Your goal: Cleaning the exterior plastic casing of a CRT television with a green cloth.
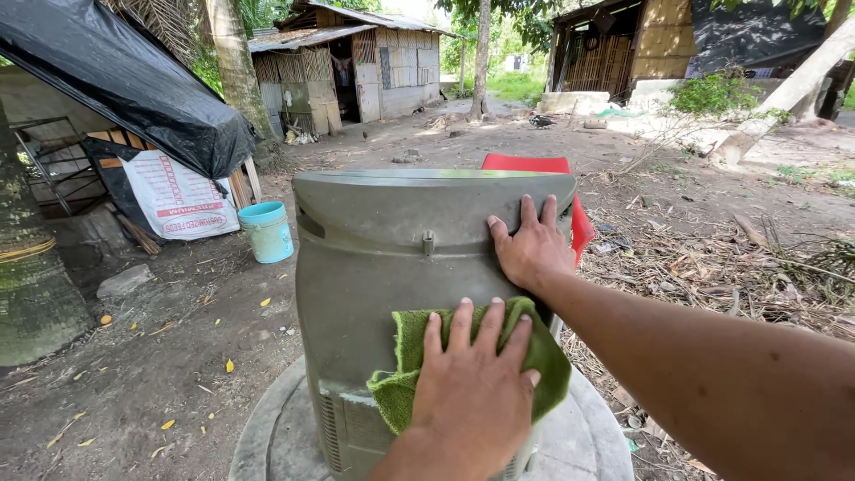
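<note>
Pressing flat w/ fingers spread, left hand (472, 383) holds a green cloth (405, 374) against the back of a grey-green TV casing (374, 267), low on its right side; cloth is bunched under the palm & hangs out to the left. Right hand (533, 249) lies open just above, palm on the casing's upper right edge, fingers pointing up, not gripping anything, forearm coming in from the right. Casing stands upright on a round concrete slab (588, 436), vent slots showing near its bottom left. Red plastic chair (525, 163) peeks out right behind the casing. Left of it, on bare dirt, a light blue bucket (267, 232), near a white printed sack (174, 200) under a black tarp (125, 80). Dry leaves & sticks litter the ground at right. Further off: wooden huts (356, 62) & tree trunks
</note>
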